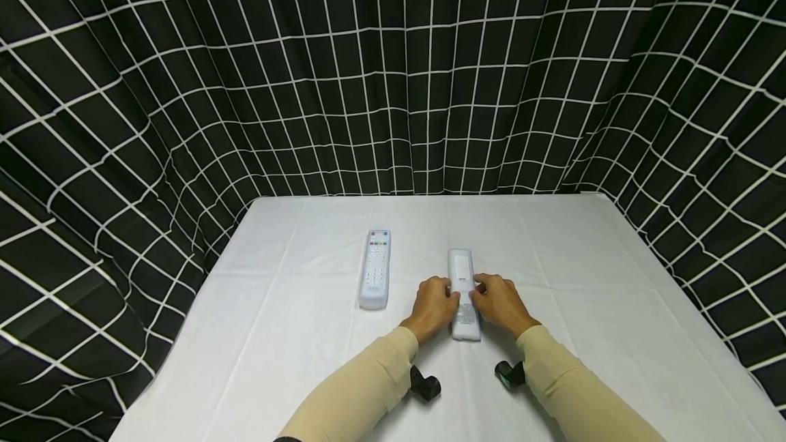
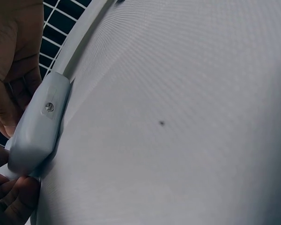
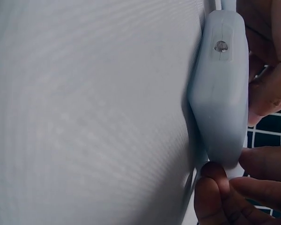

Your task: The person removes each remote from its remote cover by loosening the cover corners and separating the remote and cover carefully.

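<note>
Beige sleeves are stretched inward from the near side, with small black devices carried under the wrists. By the left hand and the right hand, the face-down remote is pinched at its two long edges, with thumbs and bent fingers set around its middle. It is placed a little right of centre on the counter, pointed near to far, its outlined panel shown on the far half and small print on the near half. Its blunt near end (marked with a round shiny spot in both wrist views) is left uncovered by the fingers; whether its underside is rested flat cannot be told.

To the left, slightly farther off, the face-up remote is laid, separated from the left hand by a strip of white cloth. Broader room is left toward the right edge and the left edge; beyond the far edge, a dark gridded curtain is hung.
</note>
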Demonstrator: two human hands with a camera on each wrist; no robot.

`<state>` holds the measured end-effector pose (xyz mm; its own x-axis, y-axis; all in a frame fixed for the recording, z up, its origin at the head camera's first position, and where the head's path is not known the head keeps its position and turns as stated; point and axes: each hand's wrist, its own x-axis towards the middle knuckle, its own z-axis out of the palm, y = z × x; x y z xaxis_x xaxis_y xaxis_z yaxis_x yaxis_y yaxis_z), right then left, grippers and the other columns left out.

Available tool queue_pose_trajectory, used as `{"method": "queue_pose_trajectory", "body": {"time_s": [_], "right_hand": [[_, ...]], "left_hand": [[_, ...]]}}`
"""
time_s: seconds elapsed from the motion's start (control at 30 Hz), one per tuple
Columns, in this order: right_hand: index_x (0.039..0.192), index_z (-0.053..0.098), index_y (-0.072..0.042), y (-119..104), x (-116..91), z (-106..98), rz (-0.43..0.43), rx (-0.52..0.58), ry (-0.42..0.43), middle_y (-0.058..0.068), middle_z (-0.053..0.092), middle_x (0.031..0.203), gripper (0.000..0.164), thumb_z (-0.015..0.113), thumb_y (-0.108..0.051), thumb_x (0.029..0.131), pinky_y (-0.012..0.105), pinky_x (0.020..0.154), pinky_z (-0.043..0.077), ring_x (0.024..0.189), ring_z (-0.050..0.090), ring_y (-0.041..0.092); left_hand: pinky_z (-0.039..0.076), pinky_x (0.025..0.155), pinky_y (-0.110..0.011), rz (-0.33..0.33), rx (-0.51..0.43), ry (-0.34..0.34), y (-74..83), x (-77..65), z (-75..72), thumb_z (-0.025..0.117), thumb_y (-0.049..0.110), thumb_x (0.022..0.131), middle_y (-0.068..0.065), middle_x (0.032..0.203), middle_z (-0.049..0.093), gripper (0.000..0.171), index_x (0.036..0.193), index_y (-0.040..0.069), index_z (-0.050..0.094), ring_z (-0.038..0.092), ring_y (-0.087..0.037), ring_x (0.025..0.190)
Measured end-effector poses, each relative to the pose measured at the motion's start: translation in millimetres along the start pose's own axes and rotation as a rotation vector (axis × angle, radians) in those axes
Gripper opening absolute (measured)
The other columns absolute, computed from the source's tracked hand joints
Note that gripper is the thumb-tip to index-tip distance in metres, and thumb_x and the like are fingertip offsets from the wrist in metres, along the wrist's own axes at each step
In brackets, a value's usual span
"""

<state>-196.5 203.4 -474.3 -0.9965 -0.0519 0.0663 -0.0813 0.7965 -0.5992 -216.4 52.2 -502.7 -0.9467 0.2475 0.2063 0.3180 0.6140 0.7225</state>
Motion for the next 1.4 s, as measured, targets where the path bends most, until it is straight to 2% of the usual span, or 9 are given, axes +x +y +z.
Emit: {"method": "queue_pose_trajectory", "body": {"time_s": [0.2, 0.5, 0.83, 1.0, 1.1, 1.23, 1.4], "right_hand": [[0.117, 0.061, 0.013, 3, 0, 2, 0.003, -0.021, -0.019, 0.012, 0.067, 0.087, 0.036, 0.068, -0.003, 0.085, 0.043, 0.072, 0.051, 0.078, 0.062, 0.025], [0.116, 0.061, 0.011, 4, 0, 3, 0.011, -0.035, -0.031, 0.010, 0.066, 0.086, 0.035, 0.068, -0.003, 0.085, 0.042, 0.071, 0.051, 0.077, 0.061, 0.023], [0.118, 0.061, 0.011, 4, 1, 3, 0.035, -0.021, -0.048, 0.011, 0.066, 0.089, 0.036, 0.068, -0.005, 0.086, 0.042, 0.072, 0.051, 0.079, 0.061, 0.023], [0.117, 0.061, 0.012, 3, 1, 3, 0.039, -0.003, -0.048, 0.013, 0.067, 0.090, 0.036, 0.068, -0.005, 0.086, 0.042, 0.072, 0.051, 0.080, 0.062, 0.024], [0.117, 0.061, 0.012, 4, 2, 3, 0.051, 0.011, -0.049, 0.014, 0.067, 0.090, 0.036, 0.067, -0.007, 0.087, 0.040, 0.069, 0.051, 0.077, 0.061, 0.023], [0.117, 0.061, 0.012, 5, 6, 3, 0.087, 0.052, -0.066, 0.013, 0.066, 0.090, 0.035, 0.065, -0.009, 0.088, 0.034, 0.061, 0.050, 0.072, 0.059, 0.020], [0.114, 0.062, 0.013, 8, 13, 1, 0.149, 0.078, -0.112, 0.018, 0.066, 0.098, 0.035, 0.062, -0.013, 0.090, 0.037, 0.069, 0.050, 0.082, 0.059, 0.025]], "left_hand": [[0.038, 0.046, -0.022, -0.003, -0.001, -0.042, -0.4, -1.0, 0.1, 0.069, 0.008, 0.086, 0.003, 0.061, 0.049, 0.015, 0.073, 0.005, 0.063, 0.046, -0.010, 0.054], [0.039, 0.047, -0.023, -0.004, 0.014, -0.060, 1.3, -0.1, -0.2, 0.068, 0.008, 0.086, 0.004, 0.060, 0.051, 0.011, 0.077, 0.003, 0.066, 0.048, -0.010, 0.054], [0.040, 0.046, -0.023, -0.018, 0.044, -0.085, 3.0, 1.9, -1.2, 0.067, 0.008, 0.087, 0.002, 0.061, 0.050, 0.018, 0.070, 0.005, 0.061, 0.048, -0.011, 0.054], [0.044, 0.050, -0.026, -0.116, 0.039, -0.086, 4.6, 4.3, -2.7, 0.068, 0.008, 0.083, -0.005, 0.070, 0.060, 0.009, 0.079, 0.000, 0.066, 0.052, -0.014, 0.059], [0.048, 0.055, -0.028, -0.182, 0.007, -0.099, 6.1, 6.6, -4.6, 0.069, 0.008, 0.082, -0.012, 0.079, 0.065, 0.016, 0.090, -0.005, 0.069, 0.056, -0.016, 0.063], [0.050, 0.058, -0.030, -0.242, -0.030, -0.112, 7.4, 9.5, -7.0, 0.069, 0.008, 0.080, -0.015, 0.084, 0.067, 0.018, 0.091, -0.007, 0.069, 0.058, -0.017, 0.067], [0.049, 0.049, -0.027, -0.324, -0.139, -0.126, 10.7, 11.0, -9.7, 0.069, 0.004, 0.080, -0.013, 0.077, 0.064, 0.020, 0.095, -0.009, 0.069, 0.058, -0.016, 0.059]]}}
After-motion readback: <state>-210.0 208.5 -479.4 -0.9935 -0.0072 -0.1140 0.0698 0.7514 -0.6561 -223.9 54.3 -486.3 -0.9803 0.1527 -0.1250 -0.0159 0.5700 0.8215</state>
